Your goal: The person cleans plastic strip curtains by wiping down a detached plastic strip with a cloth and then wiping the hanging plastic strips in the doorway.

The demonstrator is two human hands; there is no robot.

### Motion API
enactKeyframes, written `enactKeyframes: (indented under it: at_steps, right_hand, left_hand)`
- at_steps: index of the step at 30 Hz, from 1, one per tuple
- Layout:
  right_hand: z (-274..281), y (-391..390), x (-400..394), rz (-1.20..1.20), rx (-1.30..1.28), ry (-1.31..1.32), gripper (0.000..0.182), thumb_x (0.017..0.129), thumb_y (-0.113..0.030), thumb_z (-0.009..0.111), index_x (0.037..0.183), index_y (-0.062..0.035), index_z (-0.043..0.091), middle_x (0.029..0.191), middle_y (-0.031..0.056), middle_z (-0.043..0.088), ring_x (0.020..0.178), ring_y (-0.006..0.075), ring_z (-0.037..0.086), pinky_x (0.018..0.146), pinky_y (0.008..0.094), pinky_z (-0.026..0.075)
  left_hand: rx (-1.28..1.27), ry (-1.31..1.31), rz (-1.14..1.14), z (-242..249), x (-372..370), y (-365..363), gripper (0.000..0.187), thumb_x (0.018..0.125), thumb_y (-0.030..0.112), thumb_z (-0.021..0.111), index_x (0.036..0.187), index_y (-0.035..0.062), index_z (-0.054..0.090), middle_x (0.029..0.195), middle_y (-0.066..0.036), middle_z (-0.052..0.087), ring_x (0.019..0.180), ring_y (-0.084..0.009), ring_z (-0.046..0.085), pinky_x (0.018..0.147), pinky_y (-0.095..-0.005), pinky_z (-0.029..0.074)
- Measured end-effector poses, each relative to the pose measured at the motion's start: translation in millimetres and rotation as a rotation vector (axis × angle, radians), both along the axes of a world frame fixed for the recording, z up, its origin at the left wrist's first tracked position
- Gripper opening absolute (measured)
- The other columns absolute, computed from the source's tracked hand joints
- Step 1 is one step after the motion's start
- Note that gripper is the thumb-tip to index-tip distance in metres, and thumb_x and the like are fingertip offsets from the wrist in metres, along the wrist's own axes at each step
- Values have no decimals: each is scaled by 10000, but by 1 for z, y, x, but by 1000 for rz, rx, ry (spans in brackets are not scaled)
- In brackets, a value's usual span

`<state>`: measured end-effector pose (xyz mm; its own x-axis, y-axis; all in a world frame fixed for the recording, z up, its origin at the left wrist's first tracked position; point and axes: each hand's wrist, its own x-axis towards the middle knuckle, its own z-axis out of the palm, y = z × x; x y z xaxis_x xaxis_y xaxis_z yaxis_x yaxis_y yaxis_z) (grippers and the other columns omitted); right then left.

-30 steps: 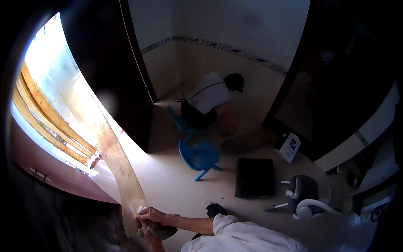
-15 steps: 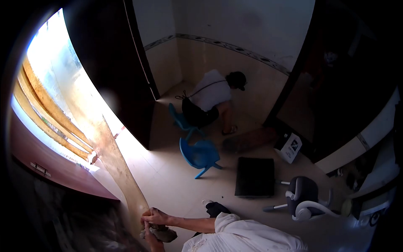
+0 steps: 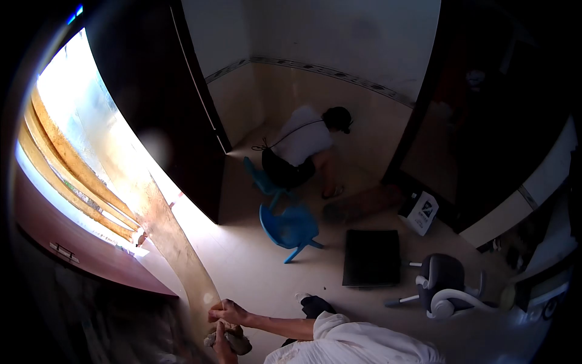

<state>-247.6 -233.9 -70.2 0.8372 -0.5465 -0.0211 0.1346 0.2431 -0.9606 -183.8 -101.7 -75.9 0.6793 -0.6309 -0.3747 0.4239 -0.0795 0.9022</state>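
A long tan plank-like piece (image 3: 179,255) runs from the bright opening at upper left down to my hands. At its lower end my right hand (image 3: 229,312) is closed, with its fingers curled at the edge of the piece. Just below, my left hand (image 3: 224,346) grips a lumpy grey-brown bundle (image 3: 241,346) that looks like cloth. The bundle sits under and between both hands, partly hidden by the fingers.
Yellowish bars (image 3: 76,170) and a reddish panel (image 3: 91,242) are at left. A person (image 3: 303,139) bends forward near blue chairs (image 3: 288,225). A black box-like item (image 3: 371,258), a white box (image 3: 420,212) and a grey seat (image 3: 441,280) stand on the floor.
The view has shifted slightly. My hands stay at the lower end of the tan piece, and more of the bundle shows left of my left hand.
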Motion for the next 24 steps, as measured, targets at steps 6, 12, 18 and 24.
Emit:
enactKeyframes:
  at_steps: [6, 12, 18, 24]
  right_hand:
    - [18, -27, -7, -73, -141, 192, 288, 867, -242, 539, 784, 0, 674, 758, 85, 674, 676, 147, 603, 667, 292, 470]
    - [44, -33, -11, -185, -232, 18, 293, 868, -246, 521, 923, 5, 662, 649, 103, 617, 623, 142, 577, 625, 294, 471]
    - [57, -29, -39, -149, -385, 96, 221, 883, -169, 544, 868, 23, 652, 641, 2, 554, 575, 77, 491, 544, 232, 412]
    - [62, -1, -49, -22, -311, 149, 259, 896, -165, 514, 879, 49, 660, 857, 63, 660, 545, 65, 449, 522, 211, 381]
  left_hand:
    - [-270, 250, -132, 41, 0, -17, 377, 915, 293, 482, 1206, 54, 491, 1134, -80, 567, 980, -207, 584, 825, -348, 490]
    - [-414, 413, -2, 66, -33, -57, 297, 920, 214, 505, 1172, 57, 503, 1094, -43, 574, 997, -148, 563, 877, -313, 457]
    - [-352, 409, 173, 79, -32, -44, 187, 860, 139, 600, 1023, 51, 574, 940, -62, 626, 829, -155, 614, 740, -304, 514]
    - [-421, 578, 379, 42, 5, -21, 90, 859, 129, 595, 899, 49, 599, 822, -63, 634, 701, -165, 629, 661, -328, 547]
